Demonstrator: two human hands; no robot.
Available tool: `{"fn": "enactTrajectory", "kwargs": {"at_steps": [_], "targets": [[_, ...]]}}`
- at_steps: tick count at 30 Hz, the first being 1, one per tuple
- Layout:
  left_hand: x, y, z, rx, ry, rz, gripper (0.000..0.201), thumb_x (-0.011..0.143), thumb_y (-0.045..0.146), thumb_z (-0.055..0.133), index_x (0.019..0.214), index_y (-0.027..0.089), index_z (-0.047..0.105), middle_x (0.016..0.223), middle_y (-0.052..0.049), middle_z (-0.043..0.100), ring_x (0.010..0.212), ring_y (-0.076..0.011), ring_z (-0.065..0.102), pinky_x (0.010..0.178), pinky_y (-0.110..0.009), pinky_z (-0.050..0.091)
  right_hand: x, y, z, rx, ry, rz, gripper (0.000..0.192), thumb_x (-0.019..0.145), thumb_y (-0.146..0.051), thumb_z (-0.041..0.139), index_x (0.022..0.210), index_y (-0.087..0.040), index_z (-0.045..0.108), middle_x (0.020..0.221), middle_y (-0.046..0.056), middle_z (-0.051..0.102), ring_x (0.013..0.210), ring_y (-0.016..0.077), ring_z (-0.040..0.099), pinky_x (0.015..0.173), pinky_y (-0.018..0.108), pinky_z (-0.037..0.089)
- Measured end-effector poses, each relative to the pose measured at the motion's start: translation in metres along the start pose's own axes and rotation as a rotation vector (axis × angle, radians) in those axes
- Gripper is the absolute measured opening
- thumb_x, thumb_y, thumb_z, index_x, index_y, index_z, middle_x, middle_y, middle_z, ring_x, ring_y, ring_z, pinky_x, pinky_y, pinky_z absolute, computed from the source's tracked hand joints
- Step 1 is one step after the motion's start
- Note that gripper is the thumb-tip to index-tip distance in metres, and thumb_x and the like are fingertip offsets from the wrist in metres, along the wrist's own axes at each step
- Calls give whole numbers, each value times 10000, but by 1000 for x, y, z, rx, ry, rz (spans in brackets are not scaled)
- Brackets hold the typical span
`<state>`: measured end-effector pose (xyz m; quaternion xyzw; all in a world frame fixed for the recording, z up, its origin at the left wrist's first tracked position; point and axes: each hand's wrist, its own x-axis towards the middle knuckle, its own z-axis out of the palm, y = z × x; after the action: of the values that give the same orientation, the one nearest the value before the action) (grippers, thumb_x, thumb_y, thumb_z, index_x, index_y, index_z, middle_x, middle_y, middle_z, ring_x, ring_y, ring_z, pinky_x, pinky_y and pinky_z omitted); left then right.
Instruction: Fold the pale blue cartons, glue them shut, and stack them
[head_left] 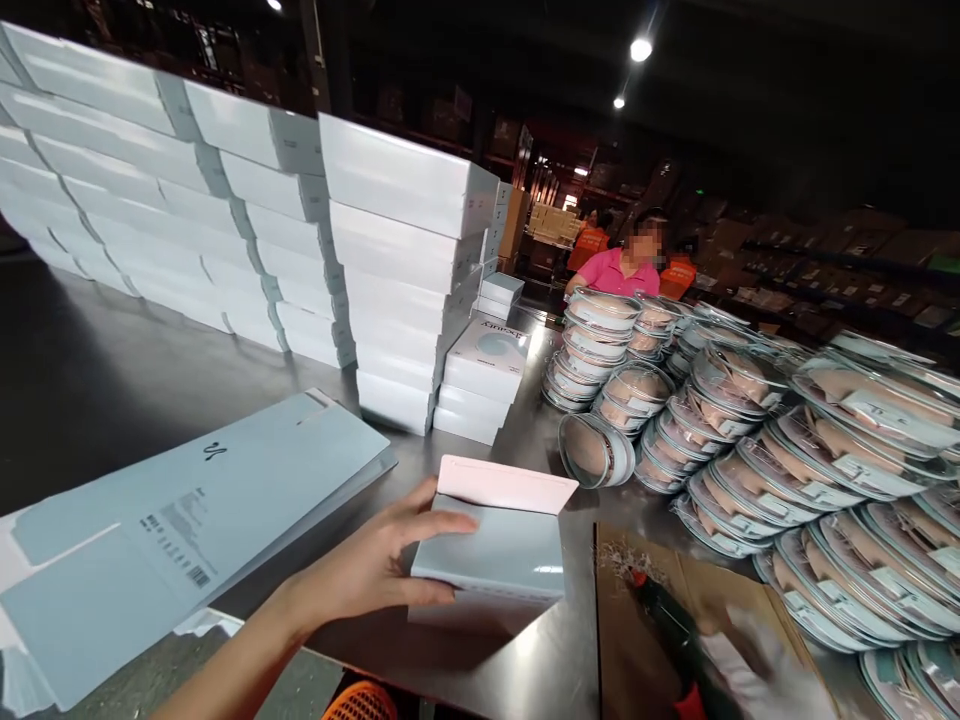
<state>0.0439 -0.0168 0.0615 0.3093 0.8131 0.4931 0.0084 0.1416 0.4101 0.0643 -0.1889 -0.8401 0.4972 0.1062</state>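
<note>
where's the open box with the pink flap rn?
Head view, lower centre: the open box sits on the metal table, gripped by the left hand, between the flat box blanks and the cardboard sheet.

Pale blue box [491,555], flap open, upright on the table.

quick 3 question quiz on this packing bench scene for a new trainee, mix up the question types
1. True or false: the left hand holds a pale blue box with its pink flap open.
2. What lies beside the left forearm? A) flat unfolded box blanks B) a roll of tape C) a pair of scissors
3. Fill in: the round clear-lidded packs lie in overlapping rows on the ____ side of the metal table.

Key: 1 true; 2 A; 3 right. The right hand is blurred at the lower edge over brown cardboard. Stacks of closed white boxes stand behind.
</note>
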Motion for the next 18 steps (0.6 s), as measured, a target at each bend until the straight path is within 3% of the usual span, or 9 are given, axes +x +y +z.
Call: {"fn": "enactTrajectory", "kwargs": {"at_steps": [1,3,5,7,9,11,12,15,18], "targets": [[-1,-2,1,-3,4,-4,515,729,250,906,1223,318,776,1391,-116,661,1295,-338,640,1073,-452,536,4,-14,20,42,-67,-117,761,689,-542,811,1381,-345,563,1258,102,757,1120,325,739,934,417,622],[-3,-8,5,-20,18,19,499,747,259,900,1225,324,772,1414,-114,644,1308,-340,630,1083,-454,528,10,-40,64,158,-313,-399,1017,811,-520,782,1612,-357,177,1648,111,407,1465,286,478,1176,487,432],[-5,-17,12,-55,72,101,454,780,311,887,1217,326,765,1434,-120,619,1307,-345,629,1076,-454,533,13,-54,100,219,-528,-586,1065,866,-509,761,1617,-444,8,1682,85,346,1520,254,388,1221,528,330],[-6,-27,23,-98,163,197,444,832,416,841,1243,316,704,1471,-143,559,1334,-353,604,1060,-469,543,14,-57,120,216,-591,-687,989,891,-443,749,1609,-462,70,1561,81,524,1498,257,425,1212,557,321],[-8,-36,34,-140,256,275,504,902,521,735,1331,339,542,1477,-160,506,1367,-353,575,1035,-494,555,11,-53,127,161,-538,-769,836,901,-283,697,1589,-393,234,1391,98,652,1455,283,488,1195,572,354],[-10,-39,40,-154,297,332,527,962,530,649,1397,380,393,1405,-144,538,1375,-335,568,1040,-516,547,6,-52,129,76,-487,-861,750,838,-120,616,1518,-333,383,1334,113,665,1394,294,553,1170,544,419],[-10,-38,41,-145,291,354,508,981,495,636,1412,389,389,1344,-124,574,1364,-324,575,1049,-514,541,3,-54,130,33,-466,-912,737,786,-69,584,1464,-322,448,1303,108,666,1368,294,573,1151,521,454],[-10,-27,31,-62,189,354,293,977,345,676,1269,362,663,1202,-94,621,1383,-319,532,1094,-486,510,-2,-68,137,-63,-390,-1113,689,698,-39,570,1328,-316,545,1208,71,663,1291,277,595,1109,477,507],[-5,-11,18,14,89,324,182,932,274,716,1066,347,815,1162,-94,636,1417,-330,474,1185,-536,408,3,-79,143,-144,-347,-1317,562,782,-71,624,1293,-297,559,1181,51,684,1247,248,583,1113,455,495]]}}
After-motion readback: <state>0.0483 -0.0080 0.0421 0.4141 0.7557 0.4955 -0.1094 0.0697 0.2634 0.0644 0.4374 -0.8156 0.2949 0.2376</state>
